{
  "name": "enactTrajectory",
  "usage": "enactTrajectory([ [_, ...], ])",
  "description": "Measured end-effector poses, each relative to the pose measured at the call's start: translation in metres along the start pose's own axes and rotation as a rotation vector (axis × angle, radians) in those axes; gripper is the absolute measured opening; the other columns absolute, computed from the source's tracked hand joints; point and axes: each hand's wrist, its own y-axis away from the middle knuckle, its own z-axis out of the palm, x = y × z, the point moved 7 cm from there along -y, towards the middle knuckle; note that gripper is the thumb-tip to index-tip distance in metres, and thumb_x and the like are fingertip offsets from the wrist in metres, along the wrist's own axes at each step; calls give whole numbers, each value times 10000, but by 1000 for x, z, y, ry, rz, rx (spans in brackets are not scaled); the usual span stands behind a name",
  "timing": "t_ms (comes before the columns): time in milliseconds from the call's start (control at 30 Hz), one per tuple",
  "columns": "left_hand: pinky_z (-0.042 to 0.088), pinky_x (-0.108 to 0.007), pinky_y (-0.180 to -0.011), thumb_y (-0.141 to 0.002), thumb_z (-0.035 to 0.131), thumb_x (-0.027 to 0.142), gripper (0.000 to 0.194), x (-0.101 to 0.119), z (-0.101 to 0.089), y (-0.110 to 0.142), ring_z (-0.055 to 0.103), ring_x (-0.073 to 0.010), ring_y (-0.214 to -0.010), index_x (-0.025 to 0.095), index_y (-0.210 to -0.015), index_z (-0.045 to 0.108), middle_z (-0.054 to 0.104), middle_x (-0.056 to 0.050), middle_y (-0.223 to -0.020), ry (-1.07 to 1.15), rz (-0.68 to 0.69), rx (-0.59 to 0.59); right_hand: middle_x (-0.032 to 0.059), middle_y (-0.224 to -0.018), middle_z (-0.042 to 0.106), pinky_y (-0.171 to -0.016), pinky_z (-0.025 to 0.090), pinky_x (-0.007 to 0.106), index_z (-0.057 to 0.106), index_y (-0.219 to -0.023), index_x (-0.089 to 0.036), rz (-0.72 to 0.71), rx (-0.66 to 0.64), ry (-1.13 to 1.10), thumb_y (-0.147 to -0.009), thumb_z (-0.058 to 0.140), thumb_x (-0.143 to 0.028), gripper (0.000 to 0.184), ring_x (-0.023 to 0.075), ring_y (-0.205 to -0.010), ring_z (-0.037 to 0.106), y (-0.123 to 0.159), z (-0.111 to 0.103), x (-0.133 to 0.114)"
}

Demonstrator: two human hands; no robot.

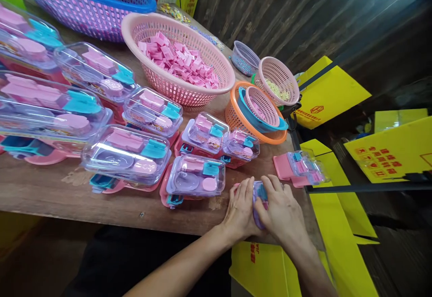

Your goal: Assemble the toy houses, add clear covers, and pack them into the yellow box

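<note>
At the lower centre-right of the frame, you are holding a purple toy case (258, 213) low over the wooden table (141, 202). Your left hand (239, 204) is clamping its left side, fingers lying close together, while your right hand (282, 204) is gripping from the right, fingers curling over the top and thumb pressing near the middle. Your hands are hiding most of the rim, so whether the cover is sitting evenly cannot be told.

Uneven pressure could be the main trouble: if one hand is pushing harder, the case could be skewing, and the thin plastic could be bending or cracking. The case is also lying close to the table's near edge; a slipping palm could be sending it down towards the yellow carton (266, 267) at the bottom.

Just left of your knuckles, a packed toy set (197, 177) is standing near enough for an outward nudge to be pushing it into its crowded neighbours. At centre-right, two small toy sets (300, 168) are resting by the table's right edge, where a wide swing of your right hand could be knocking them off.
</note>
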Motion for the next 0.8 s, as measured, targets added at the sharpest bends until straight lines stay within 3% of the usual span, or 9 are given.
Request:
enactTrajectory([
  [133,241,-569,-1061,-436,719,452,1230,0,4,0,317,-362,-1299,79,-1416,76,334,-237,-1395,-17,0,6,42,-1197,526,-754,449,350,461,-1188,-229,25,-53,-155,-795,482,-272,396,219,-893,516,-2,9,10],
  [267,287,-579,-1050,-448,741,372,1270,9,2,3,271,-381,-1323,55,-1415,-18,269,-268,-1421,-61,-33,-44,91,-1324,421,-782,460,360,395,-1296,-236,149,-1,-210,-838,462,-373,483,245,-1003,534,8,5,14],
  [333,337,-558,-1035,-487,743,340,1244,26,-19,5,253,-382,-1333,70,-1422,-32,240,-263,-1436,-108,22,-90,113,-1340,397,-783,462,370,295,-1376,-264,202,0,-229,-846,448,-443,580,260,-1024,544,18,4,21],
  [400,363,-495,-1047,-608,693,275,1069,50,-58,8,249,-336,-1347,137,-1439,35,243,-202,-1456,-216,168,-112,98,-1233,481,-768,463,358,219,-1411,-294,228,-59,-266,-843,442,-485,639,256,-992,567,29,10,38],
  [500,341,-437,-1076,-778,488,88,740,70,-140,9,267,-263,-1352,216,-1435,173,274,-124,-1462,-549,341,-13,75,-1080,542,-763,457,351,208,-1416,-291,340,-130,-252,-835,429,-506,657,254,-950,583,42,33,98],
  [600,347,-511,-1041,-763,478,88,643,55,-193,3,306,-330,-1319,167,-1384,332,353,-153,-1414,-807,281,-10,108,-1097,528,-786,446,372,216,-1419,-243,526,-145,-163,-816,426,-530,700,277,-971,575,52,66,184],
  [700,377,-540,-980,-746,495,90,602,39,-196,-2,395,-374,-1236,147,-1341,420,436,-182,-1340,-974,175,-39,119,-1079,536,-801,442,387,221,-1418,-236,693,-149,-131,-805,389,-592,729,289,-978,573,57,98,261],
  [800,438,-536,-858,-777,518,152,616,47,-166,-2,471,-397,-1124,145,-1376,377,481,-215,-1274,-1065,27,-26,143,-1083,539,-818,438,410,236,-1414,-218,775,-141,-144,-797,365,-630,754,308,-982,573,51,117,307],
])
